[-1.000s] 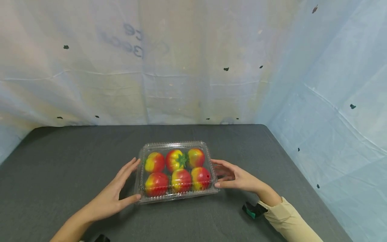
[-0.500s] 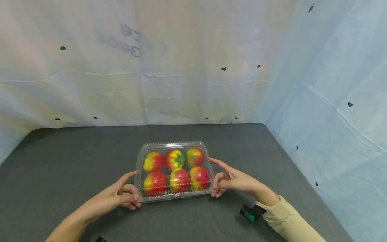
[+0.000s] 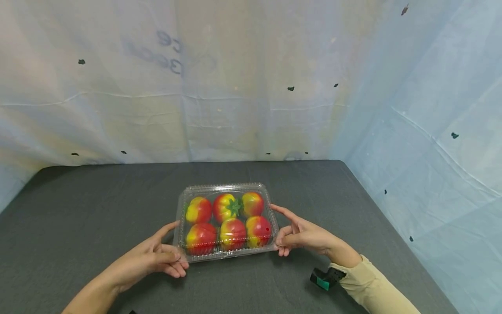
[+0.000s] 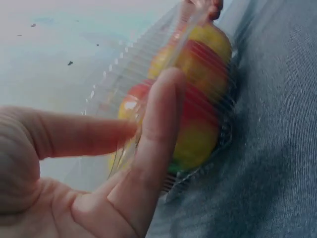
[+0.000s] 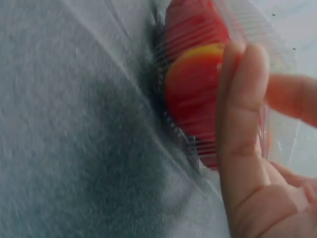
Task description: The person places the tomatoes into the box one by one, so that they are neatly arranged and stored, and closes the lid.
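Note:
A clear plastic clamshell box (image 3: 227, 188) lies on the dark cloth with its lid down. Inside sit several round red-and-yellow fruits (image 3: 233, 233), one showing a green leafy top (image 3: 235, 206). At the near left corner, my left hand (image 3: 150, 260) pinches the box's rim between thumb and fingers, its index finger stretched along the left side. The right hand (image 3: 306, 236) pinches the near right corner the same way, its index finger touching the right side. Both wrist views show the thin plastic rim between thumb and fingers, with fruits (image 4: 198, 119) behind ribbed plastic.
A dark grey cloth (image 3: 98, 209) covers the table. Pale hanging sheets with small dark marks stand behind (image 3: 235, 109) and on the right (image 3: 431, 165). A black strap with a green patch (image 3: 323, 283) hangs by the right sleeve.
Both hands had fingers spread beside the box; now their thumbs and fingers pinch its near corners. The left hand's fingers have shifted slightly right along the rim. The box has hardly moved.

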### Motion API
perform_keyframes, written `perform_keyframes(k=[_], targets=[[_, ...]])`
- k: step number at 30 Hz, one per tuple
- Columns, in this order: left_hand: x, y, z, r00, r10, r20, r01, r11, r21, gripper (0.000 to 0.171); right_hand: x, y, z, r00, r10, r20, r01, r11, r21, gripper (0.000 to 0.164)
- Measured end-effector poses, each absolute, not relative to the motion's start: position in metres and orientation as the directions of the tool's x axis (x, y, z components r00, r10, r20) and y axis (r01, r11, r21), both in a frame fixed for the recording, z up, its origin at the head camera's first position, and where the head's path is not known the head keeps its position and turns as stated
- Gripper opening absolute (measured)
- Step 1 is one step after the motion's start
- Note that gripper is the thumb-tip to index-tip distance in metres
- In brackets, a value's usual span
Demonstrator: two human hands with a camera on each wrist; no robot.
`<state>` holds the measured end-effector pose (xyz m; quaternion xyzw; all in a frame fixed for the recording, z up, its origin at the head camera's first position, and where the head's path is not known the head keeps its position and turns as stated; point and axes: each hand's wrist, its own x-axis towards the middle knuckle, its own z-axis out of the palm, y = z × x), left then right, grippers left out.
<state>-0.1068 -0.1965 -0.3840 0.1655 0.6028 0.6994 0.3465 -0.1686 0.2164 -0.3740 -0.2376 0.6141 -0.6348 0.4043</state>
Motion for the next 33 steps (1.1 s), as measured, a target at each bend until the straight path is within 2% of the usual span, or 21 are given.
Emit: perform_keyframes(k=[6,13,20,25,28,33], targets=[[-0.106,-0.197,-0.383,-0.714,0.679,-0.169,-0.285,-0.062,0.957,0.088,-0.169,0.215,-0.377,-0.552,-0.82,-0.15,0.212,0.035,-0.977,0.087],[-0.108,-0.195,-0.386,-0.722,0.678,-0.137,-0.262,-0.084,0.961,0.088,-0.167,0.215,-0.378,-0.581,-0.801,-0.142,0.184,0.041,-0.982,0.086],[-0.11,-0.196,-0.387,-0.711,0.68,-0.181,-0.301,-0.063,0.951,0.088,-0.168,0.219,-0.382,-0.587,-0.8,-0.119,0.163,0.028,-0.986,0.081],[-0.111,-0.199,-0.387,-0.713,0.667,-0.216,-0.316,-0.031,0.948,0.088,-0.171,0.22,-0.38,-0.596,-0.795,-0.114,0.101,0.066,-0.993,0.078],[-0.111,-0.201,-0.386,-0.738,0.627,-0.25,-0.302,0.025,0.953,0.087,-0.173,0.223,-0.378,-0.623,-0.775,-0.105,0.037,0.104,-0.994,0.075],[-0.111,-0.204,-0.383,-0.782,0.555,-0.285,-0.26,0.125,0.957,0.081,-0.175,0.228,-0.375,-0.718,-0.69,-0.089,-0.07,0.199,-0.977,0.066]])
